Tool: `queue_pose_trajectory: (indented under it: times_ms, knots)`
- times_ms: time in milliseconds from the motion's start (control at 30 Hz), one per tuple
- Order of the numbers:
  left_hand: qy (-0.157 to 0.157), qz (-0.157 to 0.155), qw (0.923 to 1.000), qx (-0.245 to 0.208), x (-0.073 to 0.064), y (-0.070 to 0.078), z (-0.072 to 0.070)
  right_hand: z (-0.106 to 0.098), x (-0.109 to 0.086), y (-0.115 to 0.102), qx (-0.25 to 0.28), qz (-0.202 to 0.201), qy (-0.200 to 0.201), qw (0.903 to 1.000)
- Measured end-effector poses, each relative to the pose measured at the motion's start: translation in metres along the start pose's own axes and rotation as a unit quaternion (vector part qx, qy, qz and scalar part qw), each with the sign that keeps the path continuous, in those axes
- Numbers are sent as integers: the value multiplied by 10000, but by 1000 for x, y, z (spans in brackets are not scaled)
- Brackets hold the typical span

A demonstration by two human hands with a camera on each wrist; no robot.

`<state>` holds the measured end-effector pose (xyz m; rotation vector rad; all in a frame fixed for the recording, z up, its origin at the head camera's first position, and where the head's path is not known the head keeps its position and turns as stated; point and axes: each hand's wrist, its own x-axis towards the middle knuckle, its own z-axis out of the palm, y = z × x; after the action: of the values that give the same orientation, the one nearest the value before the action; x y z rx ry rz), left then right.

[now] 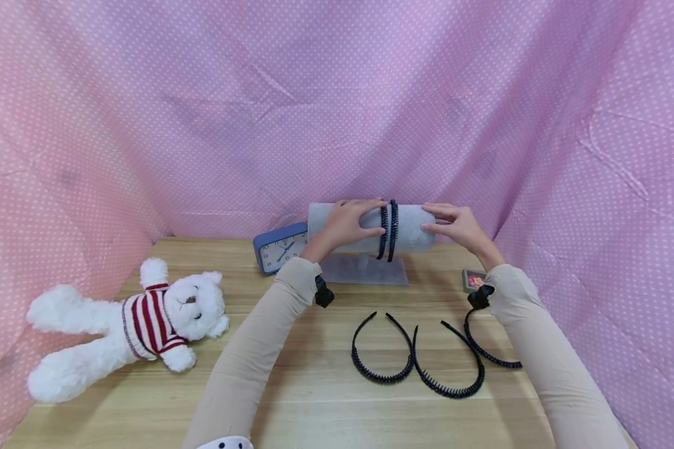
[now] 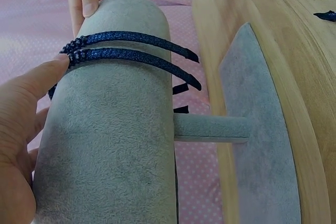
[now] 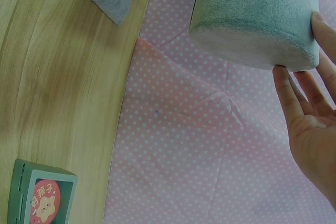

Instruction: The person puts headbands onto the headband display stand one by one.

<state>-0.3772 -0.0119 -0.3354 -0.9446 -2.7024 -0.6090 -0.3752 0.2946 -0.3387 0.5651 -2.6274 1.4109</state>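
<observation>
A grey plush headband stand (image 1: 412,227) has a horizontal roll on a post and flat base. Two dark headbands sit side by side around the roll, a left one (image 2: 131,56) and a right one (image 2: 131,36). My left hand (image 1: 348,221) lies against the roll, its extended thumb and forefinger touching the left headband at its toothed part. My right hand (image 1: 460,227) rests its fairly straight fingertips on the roll's right end. In the right wrist view, fingers (image 3: 287,95) touch the end face and side of the roll (image 3: 252,14).
Three toothed headbands lie on the wooden table: one in front (image 1: 384,378), one beside it (image 1: 455,393), one (image 1: 491,357) partly under my right forearm. A blue clock (image 1: 283,248) stands left of the stand, a small green-framed box (image 3: 58,177) at right, a white teddy bear (image 1: 146,318) far left.
</observation>
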Motion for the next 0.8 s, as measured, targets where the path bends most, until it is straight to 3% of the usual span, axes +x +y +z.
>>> queue_pose_trajectory:
  times_ms: [300,433,633,800]
  knots:
    - [262,213,9978,-569,-9,2,-1,1,1,-2,65,-17,36,10000]
    - [284,576,9939,-894,-18,6,-2,0,1,-2,130,-24,45,9999]
    - [217,1376,9872,-776,-35,11,-1,0,1,-3,111,-57,42,9999]
    - [-215,1695,9822,-775,-60,17,6,1,0,-4,38,-99,23,9999]
